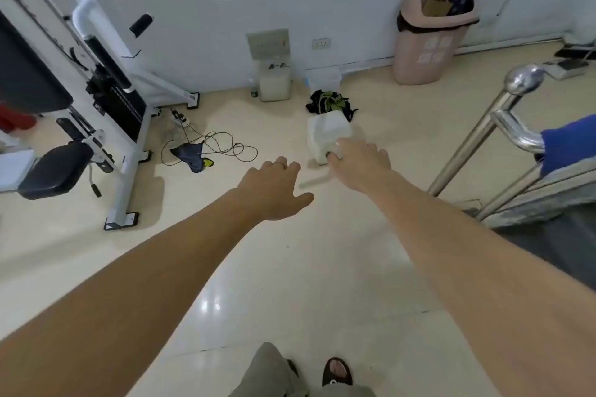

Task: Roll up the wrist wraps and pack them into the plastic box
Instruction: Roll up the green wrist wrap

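Observation:
A white plastic box (327,134) stands on the floor ahead of me, slightly tilted. My right hand (358,161) reaches its near edge; the fingers curl over that edge beside a small dark spot, and the fingertips are hidden. My left hand (274,190) hovers to the left of the box, fingers spread and relaxed, holding nothing, a ring on one finger. A heap of black and green wrist wraps (332,103) lies on the floor just behind the box. A pale blurred strip (312,182) shows between my two hands.
A white gym machine (119,97) with a black seat stands at the left. A tangle of black cable and dark cloth (206,151) lies on the floor. A pink bin (432,42) stands by the wall, a steel railing (477,138) at the right.

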`<state>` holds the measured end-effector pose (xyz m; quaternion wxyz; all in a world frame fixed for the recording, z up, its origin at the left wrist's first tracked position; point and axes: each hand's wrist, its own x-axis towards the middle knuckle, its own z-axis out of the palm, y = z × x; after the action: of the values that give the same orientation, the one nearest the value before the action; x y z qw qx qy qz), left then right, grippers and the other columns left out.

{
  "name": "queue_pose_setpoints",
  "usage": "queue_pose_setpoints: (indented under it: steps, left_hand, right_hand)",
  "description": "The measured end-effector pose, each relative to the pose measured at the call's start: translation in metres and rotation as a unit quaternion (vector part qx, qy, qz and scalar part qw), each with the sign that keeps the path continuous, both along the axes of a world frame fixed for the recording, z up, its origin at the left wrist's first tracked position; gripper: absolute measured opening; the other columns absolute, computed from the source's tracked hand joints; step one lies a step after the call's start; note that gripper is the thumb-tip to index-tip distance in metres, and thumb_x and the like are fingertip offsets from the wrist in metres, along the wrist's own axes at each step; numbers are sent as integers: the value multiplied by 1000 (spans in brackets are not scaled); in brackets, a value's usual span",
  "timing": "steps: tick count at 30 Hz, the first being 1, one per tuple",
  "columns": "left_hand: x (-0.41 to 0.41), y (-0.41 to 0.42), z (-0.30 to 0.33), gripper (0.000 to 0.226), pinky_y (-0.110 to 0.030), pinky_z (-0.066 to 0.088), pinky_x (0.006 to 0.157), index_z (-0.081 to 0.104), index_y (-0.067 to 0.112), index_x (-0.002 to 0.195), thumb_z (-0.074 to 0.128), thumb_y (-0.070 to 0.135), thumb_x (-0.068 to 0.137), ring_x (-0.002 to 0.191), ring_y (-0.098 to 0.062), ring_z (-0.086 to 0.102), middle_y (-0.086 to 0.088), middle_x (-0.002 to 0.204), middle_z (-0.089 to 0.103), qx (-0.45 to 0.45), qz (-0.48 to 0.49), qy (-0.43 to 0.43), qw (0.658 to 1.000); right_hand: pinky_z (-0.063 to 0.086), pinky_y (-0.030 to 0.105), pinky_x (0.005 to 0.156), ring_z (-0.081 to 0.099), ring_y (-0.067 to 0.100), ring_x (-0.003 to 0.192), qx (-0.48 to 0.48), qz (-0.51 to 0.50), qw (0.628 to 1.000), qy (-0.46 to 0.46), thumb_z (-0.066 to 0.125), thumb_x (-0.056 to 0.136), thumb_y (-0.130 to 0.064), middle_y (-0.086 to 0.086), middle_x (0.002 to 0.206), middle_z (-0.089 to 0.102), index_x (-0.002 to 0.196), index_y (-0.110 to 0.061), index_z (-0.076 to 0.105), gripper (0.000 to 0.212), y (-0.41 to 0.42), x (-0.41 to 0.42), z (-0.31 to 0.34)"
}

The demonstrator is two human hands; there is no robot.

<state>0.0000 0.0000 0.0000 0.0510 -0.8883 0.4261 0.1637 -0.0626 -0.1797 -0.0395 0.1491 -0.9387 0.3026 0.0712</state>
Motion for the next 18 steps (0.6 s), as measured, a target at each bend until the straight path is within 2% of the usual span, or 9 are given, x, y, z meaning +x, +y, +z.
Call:
queue_pose_setpoints:
  steps: [9, 18]
  left_hand:
    - [168, -119, -21, 68, -45, 41, 103, 35, 17, 152, 44, 60, 100, 133, -31, 45, -9, 149, 42, 12, -25, 5, 1000]
    - [326, -263, -22, 70, -45, 42, 103, 31, 20, 155, 44, 61, 100, 134, -31, 45, -10, 153, 39, 54, -69, 16, 996]
  right_hand:
    - [33, 48, 106, 47, 35, 132, -8, -9, 1000, 29, 28, 108, -47, 14, 144, 52, 153, -23, 39, 53, -105, 152, -9]
    - [34, 46, 102, 50, 34, 127, -8, -52, 998, 30, 30, 107, -47, 14, 137, 56, 140, -21, 49, 46, -242, 287, -15]
